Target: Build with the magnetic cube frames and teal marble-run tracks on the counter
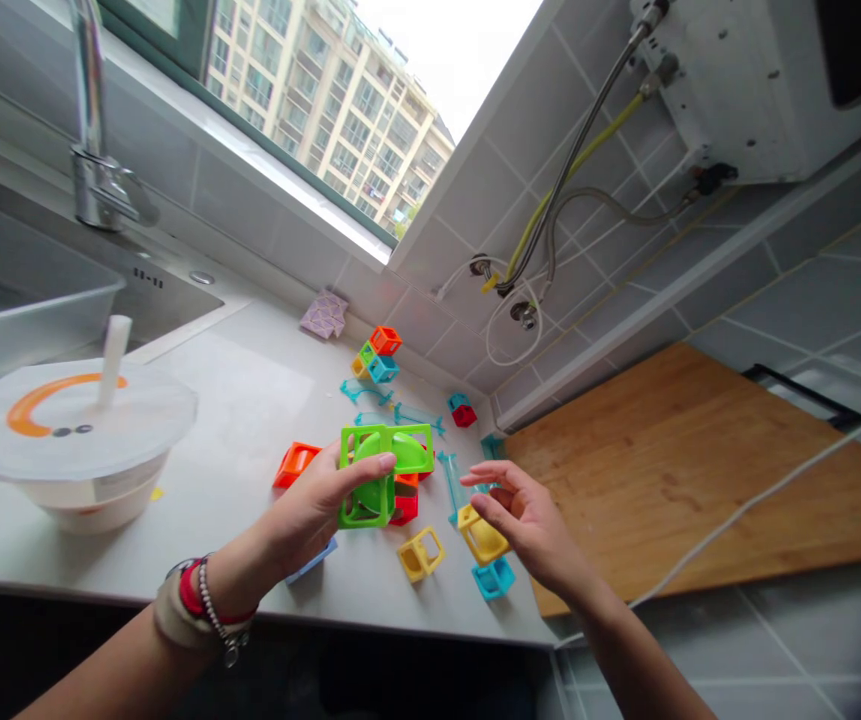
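Green block piece [374,503] is at the frame's centre, grasped by the left hand [314,497]; right of centre, the right hand [535,520] has a loosely parted, unfilled grip, beside a yellow block [484,540] over the worktop [235,400].

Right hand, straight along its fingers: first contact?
Likely the green toy piece held by the left hand; depth is unclear, so the right hand might pass above or below it.
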A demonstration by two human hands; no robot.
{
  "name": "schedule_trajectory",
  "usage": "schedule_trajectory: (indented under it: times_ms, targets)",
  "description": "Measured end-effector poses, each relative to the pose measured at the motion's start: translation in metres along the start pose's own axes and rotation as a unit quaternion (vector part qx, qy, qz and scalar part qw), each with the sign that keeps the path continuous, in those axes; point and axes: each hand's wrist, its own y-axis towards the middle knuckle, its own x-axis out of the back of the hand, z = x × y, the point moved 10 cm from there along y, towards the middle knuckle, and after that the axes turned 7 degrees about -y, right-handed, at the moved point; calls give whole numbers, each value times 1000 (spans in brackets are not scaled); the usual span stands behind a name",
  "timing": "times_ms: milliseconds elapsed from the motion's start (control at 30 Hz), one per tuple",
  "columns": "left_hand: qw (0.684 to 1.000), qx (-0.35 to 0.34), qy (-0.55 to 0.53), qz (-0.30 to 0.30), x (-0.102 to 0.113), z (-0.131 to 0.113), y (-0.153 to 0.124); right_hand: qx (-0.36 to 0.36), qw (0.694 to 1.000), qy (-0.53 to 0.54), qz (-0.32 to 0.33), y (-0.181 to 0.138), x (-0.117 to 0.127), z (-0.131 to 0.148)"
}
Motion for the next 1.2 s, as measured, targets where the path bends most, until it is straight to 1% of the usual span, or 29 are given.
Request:
schedule_trajectory:
  times_ms: [67, 133, 200, 267, 400, 467, 533, 633, 833, 933, 1067, 1200]
  targets:
    - [1000, 5, -11, 14, -3, 0, -1, -16, 999, 25, -21, -1, 14, -10]
    - [1000, 7, -23, 15, -3, 0, -1, -27, 998, 34, -45, 0, 27, -24]
    - [999, 2, -33, 6, -1, -1, -1, -40, 997, 23, -64, 3, 37, -44]
    - [999, -4, -37, -2, 1, -1, 0, -58, 996, -8, -70, 7, 41, -70]
    - [999, -7, -35, 3, -1, -1, 1, -85, 990, -105, -43, 17, 30, -120]
    - [999, -5, -35, 11, -4, 0, 1, -89, 985, -145, -25, 20, 20, -137]
    - [999, -4, -36, 19, -7, 0, 0, -91, 982, -166, -10, 23, 9, -147]
    - [999, -4, -36, 25, -8, 0, 0, -89, 977, -191, 6, 24, -3, -151]
    - [998, -7, -47, 31, -7, 0, 2, -65, 966, -249, 34, 25, -18, -145]
    - [998, -5, -59, 37, -9, 0, 2, -43, 961, -271, 38, 24, -24, -140]
    - [997, 19, -69, 25, -9, 6, -1, -2, 947, -319, 37, 22, -31, -131]
    - [997, 29, -67, 39, -12, 11, -2, 9, 929, -367, 39, 17, -32, -122]
